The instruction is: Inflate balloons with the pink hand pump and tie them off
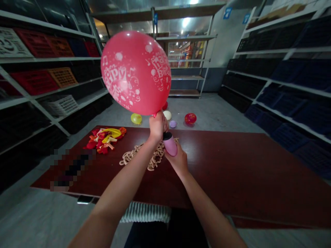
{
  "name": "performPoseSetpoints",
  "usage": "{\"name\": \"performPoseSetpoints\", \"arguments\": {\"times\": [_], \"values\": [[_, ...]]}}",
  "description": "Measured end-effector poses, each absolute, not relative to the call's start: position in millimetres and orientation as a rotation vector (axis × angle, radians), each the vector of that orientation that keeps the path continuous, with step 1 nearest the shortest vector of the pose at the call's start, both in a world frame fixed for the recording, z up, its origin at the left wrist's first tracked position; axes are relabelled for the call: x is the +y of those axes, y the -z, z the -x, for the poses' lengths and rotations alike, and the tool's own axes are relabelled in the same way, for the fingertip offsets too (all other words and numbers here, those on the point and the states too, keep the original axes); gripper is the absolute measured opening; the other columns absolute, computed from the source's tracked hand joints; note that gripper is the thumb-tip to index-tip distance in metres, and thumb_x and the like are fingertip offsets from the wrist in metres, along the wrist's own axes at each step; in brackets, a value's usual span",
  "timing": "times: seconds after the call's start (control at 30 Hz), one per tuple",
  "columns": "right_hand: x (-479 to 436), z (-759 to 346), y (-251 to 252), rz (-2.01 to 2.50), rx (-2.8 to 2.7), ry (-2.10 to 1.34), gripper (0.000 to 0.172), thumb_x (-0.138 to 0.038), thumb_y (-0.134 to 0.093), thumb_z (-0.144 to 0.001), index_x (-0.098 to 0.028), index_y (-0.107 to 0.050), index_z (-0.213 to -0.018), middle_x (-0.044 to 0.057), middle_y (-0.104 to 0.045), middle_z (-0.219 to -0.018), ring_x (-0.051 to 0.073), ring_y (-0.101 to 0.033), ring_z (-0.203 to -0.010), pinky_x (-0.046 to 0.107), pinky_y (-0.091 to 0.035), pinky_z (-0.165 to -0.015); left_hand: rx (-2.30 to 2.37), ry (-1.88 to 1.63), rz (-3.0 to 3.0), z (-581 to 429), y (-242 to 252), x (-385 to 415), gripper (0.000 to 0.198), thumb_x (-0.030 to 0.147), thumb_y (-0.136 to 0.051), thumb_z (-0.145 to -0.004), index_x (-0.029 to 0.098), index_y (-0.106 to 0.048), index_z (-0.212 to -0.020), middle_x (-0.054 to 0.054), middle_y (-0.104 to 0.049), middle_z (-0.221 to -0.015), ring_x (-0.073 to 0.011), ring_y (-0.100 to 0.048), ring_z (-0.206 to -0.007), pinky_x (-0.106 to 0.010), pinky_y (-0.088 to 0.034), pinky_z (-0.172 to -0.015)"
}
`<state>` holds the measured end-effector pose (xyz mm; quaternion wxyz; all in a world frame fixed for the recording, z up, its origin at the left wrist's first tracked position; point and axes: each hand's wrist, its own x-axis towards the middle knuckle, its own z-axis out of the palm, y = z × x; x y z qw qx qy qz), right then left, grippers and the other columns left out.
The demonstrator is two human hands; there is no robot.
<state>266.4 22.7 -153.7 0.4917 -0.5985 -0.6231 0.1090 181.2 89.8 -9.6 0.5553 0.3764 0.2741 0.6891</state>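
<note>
A large inflated pink-red balloon (136,70) with white birthday print floats above the dark red table (232,172). My left hand (157,126) is closed around the balloon's neck, pinching it onto the tip of a pink hand pump (170,143). Just below, my right hand (178,159) is wrapped round the pump's body. A pile of beige chain-like string (152,156) lies on the table under both hands. A heap of uninflated red, yellow and orange balloons (105,138) lies at the table's far left.
Several small inflated balloons lie on the grey floor beyond the table, among them a yellow balloon (136,118) and a red balloon (190,118). Metal shelving with crates lines the left side (51,79) and dark bins the right side (284,69). A blurred patch covers the table's near left.
</note>
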Motion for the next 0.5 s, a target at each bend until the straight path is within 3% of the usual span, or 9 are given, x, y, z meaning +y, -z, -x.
{"name": "performPoseSetpoints", "arguments": {"times": [0.17,0.33,0.5], "values": [[18,-265,145,1.532,-1.647,-0.215,0.049,-0.043,-0.069,-0.082,-0.023,-0.059,-0.126,0.006,-0.074,-0.113,0.022,-0.072,-0.095,0.029,-0.054,-0.078,0.68,-1.652,-0.756,-158,7,87,0.049,0.035,-0.053,-0.096,0.022,-0.029,-0.055,0.008,-0.024,-0.036,-0.0071,-0.023,-0.025,-0.023,-0.018,-0.032],[15,-260,148,1.523,-1.811,0.057,0.047,-0.038,-0.069,-0.084,-0.019,-0.06,-0.126,0.009,-0.073,-0.114,0.02,-0.07,-0.095,0.024,-0.05,-0.076,0.7,-1.724,-0.629,-118,2,81,0.048,0.032,-0.046,-0.098,0.022,-0.026,-0.056,0.007,-0.024,-0.037,-0.008,-0.023,-0.027,-0.023,-0.019,-0.033],[12,-259,154,1.461,-1.901,0.191,0.04,-0.035,-0.068,-0.086,-0.018,-0.063,-0.122,0.01,-0.074,-0.11,0.022,-0.069,-0.097,0.025,-0.048,-0.081,0.72,-1.868,-0.572,-72,-11,74,0.045,0.023,-0.042,-0.096,0.021,-0.023,-0.054,0.007,-0.023,-0.036,-0.0086,-0.023,-0.027,-0.023,-0.02,-0.034]]}}
